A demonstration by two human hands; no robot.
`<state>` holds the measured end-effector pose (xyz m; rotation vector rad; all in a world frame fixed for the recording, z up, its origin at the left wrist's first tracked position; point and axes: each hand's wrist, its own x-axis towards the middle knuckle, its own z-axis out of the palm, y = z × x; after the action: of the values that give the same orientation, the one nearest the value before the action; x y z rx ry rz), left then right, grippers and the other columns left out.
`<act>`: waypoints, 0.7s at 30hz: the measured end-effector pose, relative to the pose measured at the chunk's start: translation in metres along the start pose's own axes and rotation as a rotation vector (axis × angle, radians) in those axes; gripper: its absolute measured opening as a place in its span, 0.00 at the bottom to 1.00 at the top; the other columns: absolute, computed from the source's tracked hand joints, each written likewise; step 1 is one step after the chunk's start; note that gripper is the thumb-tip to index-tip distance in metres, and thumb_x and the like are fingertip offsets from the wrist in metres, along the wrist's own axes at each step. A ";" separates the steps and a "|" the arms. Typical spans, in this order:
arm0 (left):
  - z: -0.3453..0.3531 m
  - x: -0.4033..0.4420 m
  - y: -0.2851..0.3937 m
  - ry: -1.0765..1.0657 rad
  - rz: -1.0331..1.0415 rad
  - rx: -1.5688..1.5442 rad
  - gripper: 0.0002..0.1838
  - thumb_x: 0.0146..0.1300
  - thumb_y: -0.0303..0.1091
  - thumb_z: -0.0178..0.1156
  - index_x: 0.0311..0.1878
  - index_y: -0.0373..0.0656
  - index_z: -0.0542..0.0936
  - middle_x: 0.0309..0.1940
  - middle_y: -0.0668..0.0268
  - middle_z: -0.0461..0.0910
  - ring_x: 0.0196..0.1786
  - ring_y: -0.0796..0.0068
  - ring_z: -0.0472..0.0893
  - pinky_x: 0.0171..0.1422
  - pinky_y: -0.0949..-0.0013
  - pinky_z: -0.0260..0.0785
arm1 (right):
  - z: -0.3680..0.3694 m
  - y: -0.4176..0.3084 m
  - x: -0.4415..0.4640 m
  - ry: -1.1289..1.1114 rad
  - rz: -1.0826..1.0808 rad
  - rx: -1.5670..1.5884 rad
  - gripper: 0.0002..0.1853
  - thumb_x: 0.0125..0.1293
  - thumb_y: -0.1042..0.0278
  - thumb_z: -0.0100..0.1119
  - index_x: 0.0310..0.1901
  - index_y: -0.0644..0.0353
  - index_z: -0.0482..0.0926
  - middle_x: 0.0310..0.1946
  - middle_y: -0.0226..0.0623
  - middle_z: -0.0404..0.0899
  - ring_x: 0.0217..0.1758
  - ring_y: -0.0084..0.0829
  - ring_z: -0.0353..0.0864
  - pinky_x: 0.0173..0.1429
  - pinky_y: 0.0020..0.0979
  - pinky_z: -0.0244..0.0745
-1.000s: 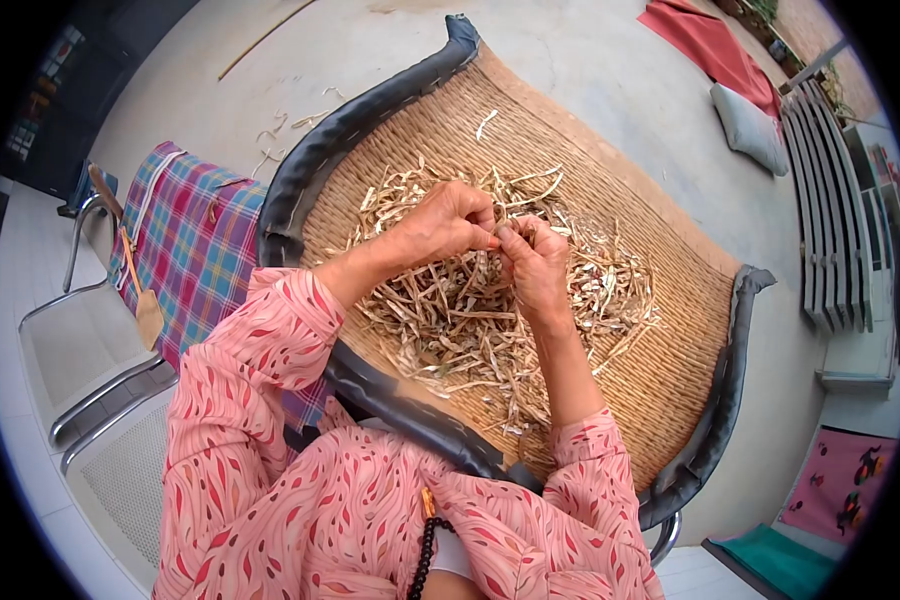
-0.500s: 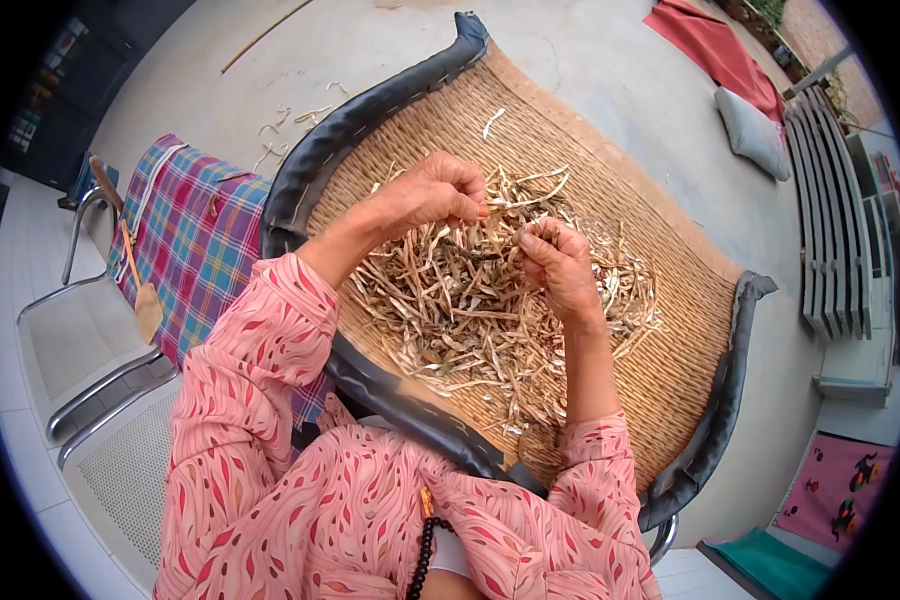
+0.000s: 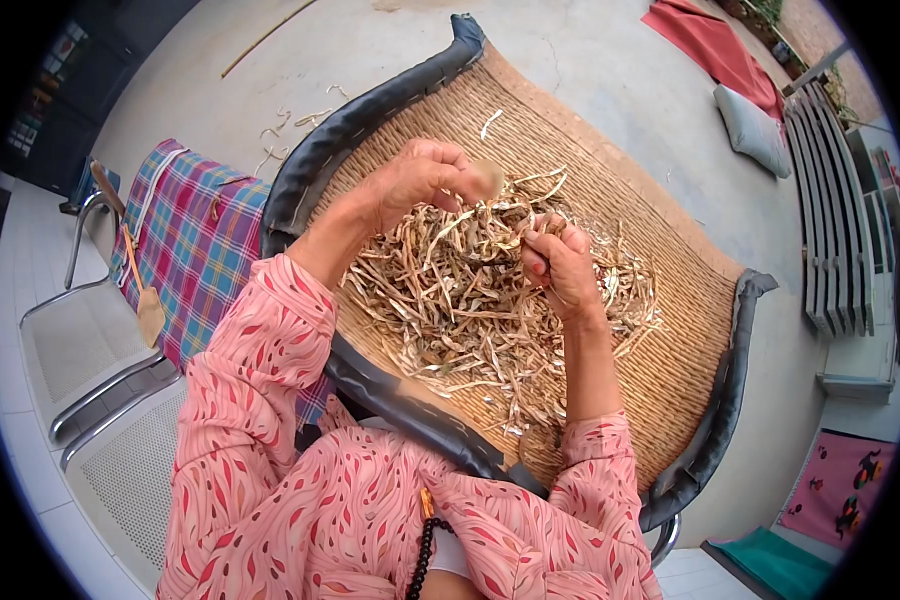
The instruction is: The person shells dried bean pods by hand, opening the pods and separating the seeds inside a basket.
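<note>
Left hand: raised over the left part of the heap (image 3: pixel 418 183), fingers bent, tips blurred; whether they grip anything I cannot tell.
Right hand: lower and to the right (image 3: pixel 567 270), fingers curled in and thumb pressed to them, closed on what looks like a pod piece (image 3: pixel 554 228).
Gap: the two hands are apart, near each other, with dry strips of the heap showing between and below.
Tray: wide, woven, tan (image 3: pixel 670 400), its black wrapped rim (image 3: pixel 295 170) running along the left, near and right sides; the far edge is plain.
Floor: smooth grey concrete (image 3: pixel 620 60), a thin stick (image 3: pixel 268 38) lying on it at upper left, pale scraps (image 3: pixel 270 132) beside the tray.
Left side: metal chairs (image 3: pixel 70 335), a checked cloth (image 3: pixel 200 230) and a wooden paddle (image 3: pixel 150 315).
Right side: a red cloth (image 3: pixel 710 50), a grey cushion (image 3: pixel 750 132), a grey slatted stack (image 3: pixel 830 210), and nearer, a pink mat (image 3: pixel 835 485) with a green cloth (image 3: pixel 775 560).
Dry pods: heaped mid-tray (image 3: pixel 450 320), under both hands and spreading toward the wearer; one stray strip (image 3: pixel 491 122) lies beyond the left hand.
</note>
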<state>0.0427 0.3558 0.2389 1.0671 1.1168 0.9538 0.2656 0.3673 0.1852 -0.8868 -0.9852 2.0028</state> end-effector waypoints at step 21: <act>0.028 0.000 -0.041 -0.208 0.361 1.198 0.07 0.51 0.28 0.63 0.29 0.37 0.76 0.28 0.63 0.76 0.34 0.66 0.78 0.36 0.64 0.69 | -0.005 -0.023 0.003 0.018 -0.212 0.288 0.16 0.69 0.54 0.47 0.43 0.60 0.73 0.17 0.24 0.67 0.16 0.14 0.58 0.21 0.17 0.57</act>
<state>0.0723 0.3418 0.2014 2.3300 1.3442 0.3357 0.2751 0.3819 0.2018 -0.6154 -0.7238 1.8909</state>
